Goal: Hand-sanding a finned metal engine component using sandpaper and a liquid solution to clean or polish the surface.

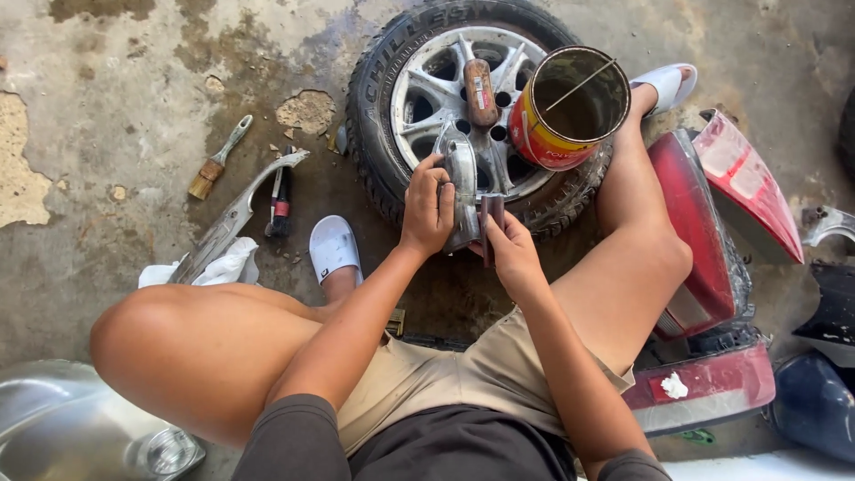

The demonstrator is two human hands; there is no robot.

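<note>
silver part (461, 183): lower end behind hands | blue panel (815, 405): cut by edge

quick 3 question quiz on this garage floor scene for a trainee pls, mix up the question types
1. True or false: the left hand grips a curved silver part over the wheel.
2. What does the right hand hold? A) a paintbrush B) a small dark folded piece C) a hammer
3. Which open container rests on the wheel's right side?

Key
1. True
2. B
3. The red and yellow can, with a thin stick across its mouth.
</note>
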